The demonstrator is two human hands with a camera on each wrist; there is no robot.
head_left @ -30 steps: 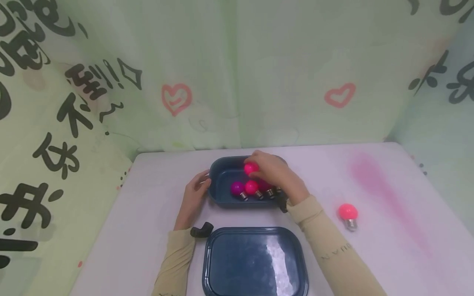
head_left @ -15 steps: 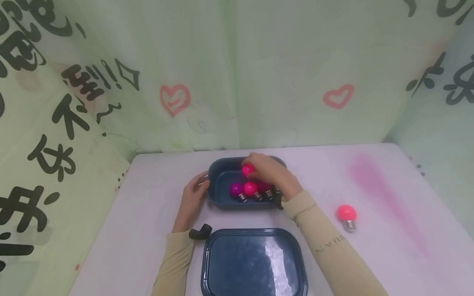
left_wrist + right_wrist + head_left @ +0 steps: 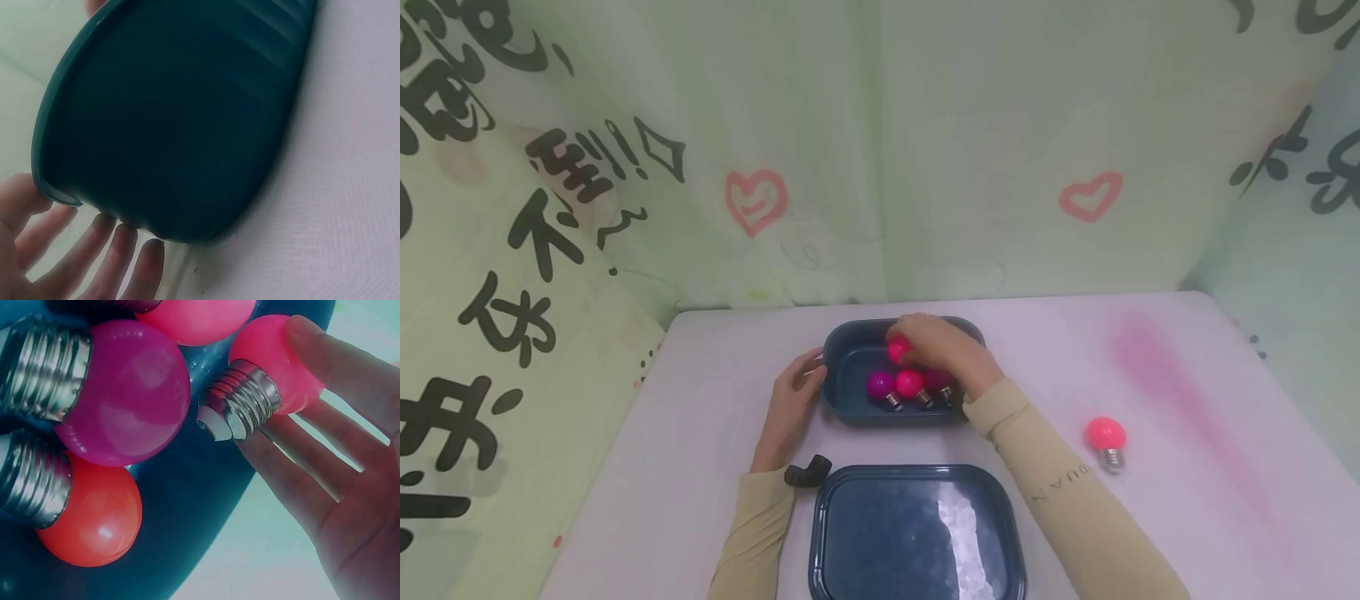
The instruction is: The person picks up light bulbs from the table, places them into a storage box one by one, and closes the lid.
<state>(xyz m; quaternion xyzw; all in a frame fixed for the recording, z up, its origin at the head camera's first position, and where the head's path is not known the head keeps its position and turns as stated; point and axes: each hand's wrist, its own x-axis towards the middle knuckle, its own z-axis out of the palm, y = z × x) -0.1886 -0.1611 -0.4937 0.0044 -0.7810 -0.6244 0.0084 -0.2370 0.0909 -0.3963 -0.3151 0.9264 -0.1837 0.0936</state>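
A dark blue box (image 3: 850, 414) holds several round light bulbs with metal screw bases, among them a purple bulb (image 3: 880, 384) and a pink bulb (image 3: 910, 382) along its near side. My right hand (image 3: 951, 346) reaches in from the right. Between thumb and fingers it pinches another pink bulb (image 3: 269, 356), whose screw base points toward the box's inside in the right wrist view. At the box's left end is my left hand (image 3: 792, 404), its fingertips against the outer wall (image 3: 169, 156) and its thumb near the rim. My right hand covers part of the box's right side.
In front of the box lies a dark blue lid (image 3: 910, 533) on the white table (image 3: 647, 500). A lone pink bulb (image 3: 1106, 434) lies at the right. Green cloth walls (image 3: 925, 150) with drawings stand behind and at both sides.
My right hand has moved slightly left and toward me over the box, carrying the pinched pink bulb. My left hand has stayed at the box's left end.
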